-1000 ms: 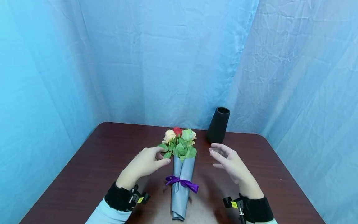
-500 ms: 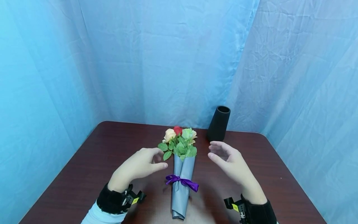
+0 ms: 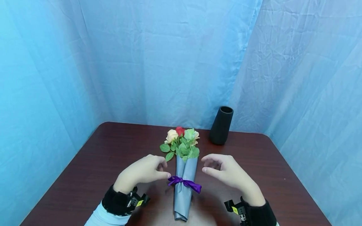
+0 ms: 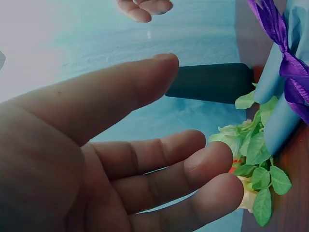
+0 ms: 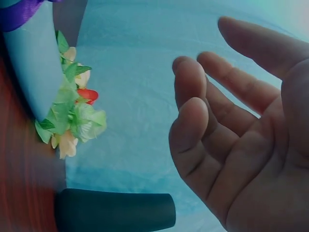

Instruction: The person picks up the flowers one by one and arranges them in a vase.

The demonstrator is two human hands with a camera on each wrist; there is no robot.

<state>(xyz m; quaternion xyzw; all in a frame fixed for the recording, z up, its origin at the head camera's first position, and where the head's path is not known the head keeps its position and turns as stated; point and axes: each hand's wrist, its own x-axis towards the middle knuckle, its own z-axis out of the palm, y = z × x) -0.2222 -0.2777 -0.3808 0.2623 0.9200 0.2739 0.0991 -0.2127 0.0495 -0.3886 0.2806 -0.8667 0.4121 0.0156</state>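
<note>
A wrapped bouquet (image 3: pixel 185 166) is seen lying on the dark tabletop (image 3: pixel 127 141), between the two hands, its flowers (image 3: pixel 182 138) pointed toward the far edge. Its full length, down to the folded lower end of the wrapper, is shown only in the head view. The left hand (image 3: pixel 142 169) is held at one side, the right hand (image 3: pixel 230 172) at the other; in both, the fingers are loosely bent, the thumb is kept well apart from them, and nothing is held. From the head, the left thumb seems to meet the purple ribbon (image 3: pixel 185 182); in the left wrist view, a gap is seen between them. The palms are shown only by the wrist cameras, and the right hand's fingertips are caught at the top of the left wrist view. A black vase (image 3: pixel 221 125) is stood beyond the right hand; its round mouth is revealed only from above. Blue curtains (image 3: pixel 169 62) are hung behind.
</note>
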